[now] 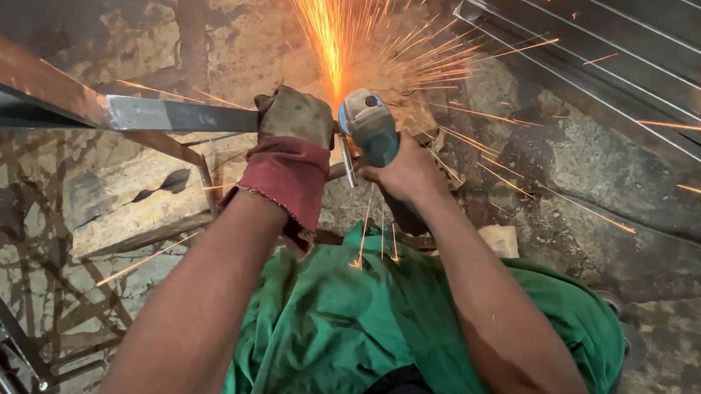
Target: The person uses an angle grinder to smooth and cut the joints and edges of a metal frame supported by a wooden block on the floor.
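My left hand [294, 130], in a worn glove with a red cuff, grips the end of a square steel tube [171, 116] that runs in from the left. My right hand [404, 172], bare, holds a teal angle grinder [370, 126] right beside the glove. Its disc meets the tube end and throws a fan of orange sparks [335, 28] up and to the right. Green trousers [344, 317] show below my arms.
Long steel tubes [613, 67] lie stacked at the upper right. A metal frame of thin bars [7, 339] stands at the lower left. A slanted bar [140, 238] lies under the held tube. The floor is stained, rough concrete [606, 194].
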